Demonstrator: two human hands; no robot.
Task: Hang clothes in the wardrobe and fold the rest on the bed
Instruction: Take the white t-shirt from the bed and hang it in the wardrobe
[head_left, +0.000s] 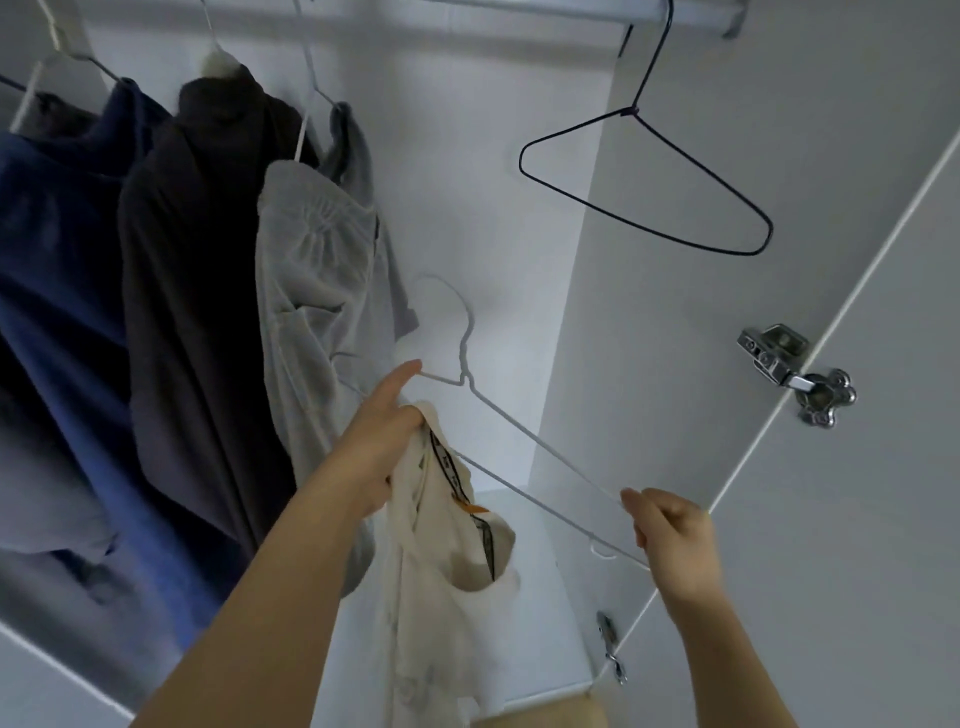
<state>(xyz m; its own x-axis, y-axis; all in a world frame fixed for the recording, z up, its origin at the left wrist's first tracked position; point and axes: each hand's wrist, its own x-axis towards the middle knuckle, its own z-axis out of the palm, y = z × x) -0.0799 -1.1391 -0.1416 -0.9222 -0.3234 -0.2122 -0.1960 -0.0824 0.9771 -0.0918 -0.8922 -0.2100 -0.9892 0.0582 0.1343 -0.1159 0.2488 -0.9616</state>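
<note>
Body parts in view: two forearms and two hands. The left hand (374, 447) and left forearm (249, 597) are bare up to the near frame edge. The right hand (675, 535) and right forearm (727, 654) are likewise bare.

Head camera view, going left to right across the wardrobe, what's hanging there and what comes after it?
Blue garment → dark garment → light grey garment → empty black wire hanger → metal door hinge. A greyish piece at the far left overlaps the blue one, so it is left out.
</note>
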